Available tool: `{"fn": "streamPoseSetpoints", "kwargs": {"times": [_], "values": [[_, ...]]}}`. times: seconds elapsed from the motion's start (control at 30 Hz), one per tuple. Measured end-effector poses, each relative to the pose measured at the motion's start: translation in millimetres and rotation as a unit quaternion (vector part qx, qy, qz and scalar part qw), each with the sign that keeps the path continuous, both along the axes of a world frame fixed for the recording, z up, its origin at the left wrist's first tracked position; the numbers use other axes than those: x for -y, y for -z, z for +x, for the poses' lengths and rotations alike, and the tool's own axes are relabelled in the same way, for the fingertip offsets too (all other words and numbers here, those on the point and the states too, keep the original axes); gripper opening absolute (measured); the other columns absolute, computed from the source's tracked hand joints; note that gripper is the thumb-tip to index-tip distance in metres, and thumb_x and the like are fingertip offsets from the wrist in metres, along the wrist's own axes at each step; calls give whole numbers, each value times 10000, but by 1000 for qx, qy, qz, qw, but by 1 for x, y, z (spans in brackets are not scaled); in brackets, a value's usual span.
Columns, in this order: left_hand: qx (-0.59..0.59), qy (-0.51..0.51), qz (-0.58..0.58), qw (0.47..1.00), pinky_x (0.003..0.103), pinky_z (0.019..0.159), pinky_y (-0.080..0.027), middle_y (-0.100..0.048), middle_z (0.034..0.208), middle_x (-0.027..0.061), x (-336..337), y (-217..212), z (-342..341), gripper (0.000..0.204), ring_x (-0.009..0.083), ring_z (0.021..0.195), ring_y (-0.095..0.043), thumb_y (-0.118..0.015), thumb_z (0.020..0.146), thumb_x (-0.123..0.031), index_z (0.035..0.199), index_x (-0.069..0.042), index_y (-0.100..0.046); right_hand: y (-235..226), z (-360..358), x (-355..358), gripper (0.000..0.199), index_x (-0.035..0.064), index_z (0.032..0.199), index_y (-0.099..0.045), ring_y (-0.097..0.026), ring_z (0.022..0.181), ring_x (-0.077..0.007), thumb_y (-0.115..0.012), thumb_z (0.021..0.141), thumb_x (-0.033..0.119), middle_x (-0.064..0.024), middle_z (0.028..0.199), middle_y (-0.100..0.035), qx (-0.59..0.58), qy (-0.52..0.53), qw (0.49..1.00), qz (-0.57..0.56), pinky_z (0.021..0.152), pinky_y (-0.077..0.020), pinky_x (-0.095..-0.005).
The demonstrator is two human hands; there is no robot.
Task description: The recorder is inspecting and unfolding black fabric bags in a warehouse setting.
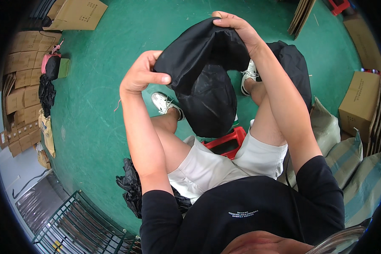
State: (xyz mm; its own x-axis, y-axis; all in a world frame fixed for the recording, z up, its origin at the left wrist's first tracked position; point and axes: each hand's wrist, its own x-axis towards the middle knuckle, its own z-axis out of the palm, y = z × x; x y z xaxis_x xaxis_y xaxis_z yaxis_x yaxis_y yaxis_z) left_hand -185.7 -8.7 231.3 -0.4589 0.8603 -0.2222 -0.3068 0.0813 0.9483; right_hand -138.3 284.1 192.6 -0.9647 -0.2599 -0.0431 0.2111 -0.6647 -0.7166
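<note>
My left hand (pixel 143 73) grips the near left end of a black cloth piece (pixel 188 53), with the thumb lying along its top. At the far right end, my right hand (pixel 240 31) pinches the same cloth, thumb on the near side. The cloth is raised and spread between both hands, sagging into a dark fold in the middle. Whether it is a bag or a cover I cannot tell. Directly under it, between my feet, stands a bulging black bag (pixel 209 106), partly hidden by the cloth.
Another black bag (pixel 294 70) lies beyond my right leg. A red plastic stool (pixel 233 142) is between my thighs. Crumpled black plastic (pixel 131 186) lies at my left. Woven sacks (pixel 347 158) and a carton (pixel 357 99) stand right; stacked cartons (pixel 27 80) and a metal rack (pixel 82 226) stand left.
</note>
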Motion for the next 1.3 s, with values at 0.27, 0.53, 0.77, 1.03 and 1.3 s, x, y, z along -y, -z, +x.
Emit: {"fn": "streamPoseSetpoints", "kwargs": {"times": [0.27,0.53,0.77,1.03,1.3], "values": [[252,-159,461,836,485,1057,-364,-530,1309,171,-16,22,11,707,329,1201,-504,-663,808,-484,1292,2,-494,0,3,13,160,-3,946,-608,-678,838,-220,-482,930,94,-120,895,-679,121,66,967,-214,829,-561,-334],[267,-165,489,814,479,1111,-265,-353,1457,175,-7,19,6,948,336,1327,-349,-580,766,-684,1387,3,-377,13,-13,-3,303,-52,1061,-594,-664,907,-283,-414,966,173,-179,1018,-665,127,134,950,-252,867,-548,-403],[354,-284,290,842,473,1119,-252,-300,1474,207,-26,21,4,1147,341,1341,-325,-580,723,-733,1396,123,-218,26,-19,-14,353,-52,1143,-550,-633,1011,-313,-383,995,221,-190,1094,-640,162,209,924,-277,949,-503,-428],[168,-298,331,879,512,1099,-273,-424,1406,169,-19,33,1,855,321,1295,-406,-677,778,-521,1380,2,-369,-6,-1,3,349,30,1268,-494,-621,1071,-210,-478,968,207,-120,1139,-646,2,99,991,-91,966,-475,-367],[143,-387,367,834,443,1060,-359,-522,1303,144,-15,34,-1,615,310,1167,-515,-351,971,-512,1301,-8,-474,11,-15,-12,202,-27,1035,-597,-671,892,-199,-541,946,145,-125,980,-674,52,152,966,-205,815,-568,-342]]}}
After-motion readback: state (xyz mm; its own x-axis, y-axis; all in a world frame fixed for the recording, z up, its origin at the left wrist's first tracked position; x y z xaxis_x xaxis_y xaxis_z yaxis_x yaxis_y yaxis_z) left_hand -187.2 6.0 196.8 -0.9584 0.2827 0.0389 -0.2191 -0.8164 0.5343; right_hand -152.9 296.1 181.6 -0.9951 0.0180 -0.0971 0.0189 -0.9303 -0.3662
